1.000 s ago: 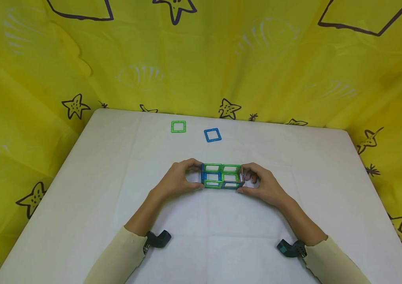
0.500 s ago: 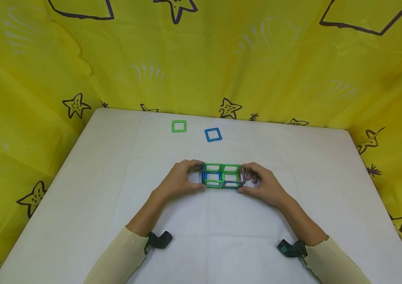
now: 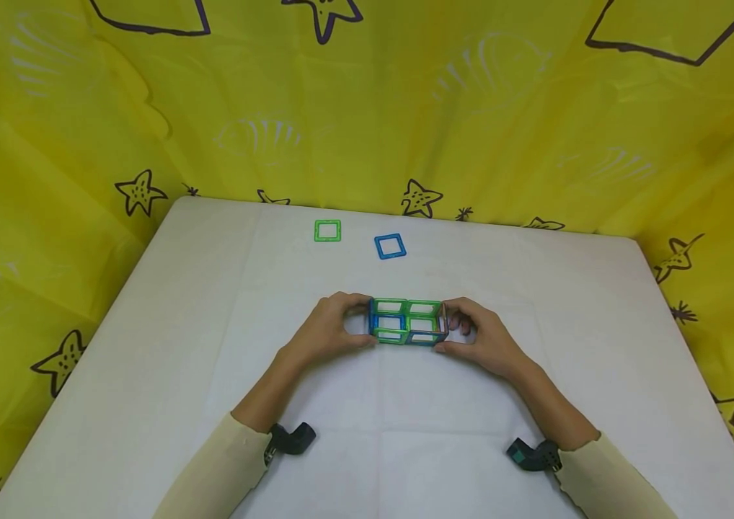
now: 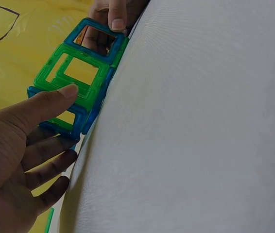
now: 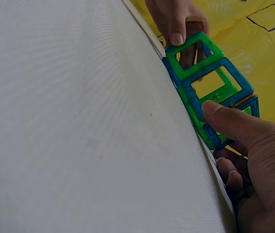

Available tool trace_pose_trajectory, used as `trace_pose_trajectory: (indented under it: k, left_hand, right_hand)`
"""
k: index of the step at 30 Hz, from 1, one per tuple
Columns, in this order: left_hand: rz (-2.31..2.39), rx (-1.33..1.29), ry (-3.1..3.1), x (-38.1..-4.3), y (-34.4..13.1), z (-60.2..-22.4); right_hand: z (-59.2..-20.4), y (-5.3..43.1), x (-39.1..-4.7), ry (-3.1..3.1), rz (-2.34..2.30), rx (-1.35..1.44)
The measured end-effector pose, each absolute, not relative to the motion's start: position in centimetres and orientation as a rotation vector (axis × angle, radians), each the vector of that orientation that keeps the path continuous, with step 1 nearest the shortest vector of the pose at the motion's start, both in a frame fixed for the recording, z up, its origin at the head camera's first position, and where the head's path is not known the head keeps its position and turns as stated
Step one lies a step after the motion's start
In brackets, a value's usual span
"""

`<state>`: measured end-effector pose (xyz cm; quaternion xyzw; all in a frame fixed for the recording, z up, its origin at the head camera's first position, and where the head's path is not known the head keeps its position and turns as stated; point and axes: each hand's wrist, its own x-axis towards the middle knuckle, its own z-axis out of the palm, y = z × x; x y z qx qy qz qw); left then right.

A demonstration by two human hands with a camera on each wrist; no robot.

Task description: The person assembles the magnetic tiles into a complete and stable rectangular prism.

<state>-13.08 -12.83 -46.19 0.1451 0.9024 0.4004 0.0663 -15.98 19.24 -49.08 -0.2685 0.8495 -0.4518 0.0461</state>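
Observation:
In the head view, an open-topped box of green and blue square magnetic tiles (image 3: 404,323) stands mid-table, two tiles long. My left hand (image 3: 320,328) grips its left end, thumb at the near side and fingertips at the far corner. At the right end my right hand (image 3: 482,337) holds it the same way. The left wrist view has my left thumb (image 4: 68,92) pressing a green tile face, with the lower fingers spread. A blue tile (image 5: 238,74) sits under my right thumb in the right wrist view; the fingers behind are partly hidden.
Behind the box, a loose green magnetic tile (image 3: 327,239) and a loose blue one (image 3: 393,255) lie flat on the white table (image 3: 211,288). Yellow patterned cloth (image 3: 367,130) rises beyond the back edge and both sides. Black cameras (image 3: 292,438) sit on both wrists.
My left thumb has slid slightly to the right along the near side of the box. The box and my right hand stay almost where they were.

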Motion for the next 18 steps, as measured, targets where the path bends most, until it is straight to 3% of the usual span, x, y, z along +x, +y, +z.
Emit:
trace_pose_trajectory:
  k: [18]
  left_hand:
    - [1.216, 0.456, 2.708, -13.35, -13.07, -46.57]
  right_hand:
    - [-48.78, 19.17, -15.83, 2.596, -1.394, -0.839]
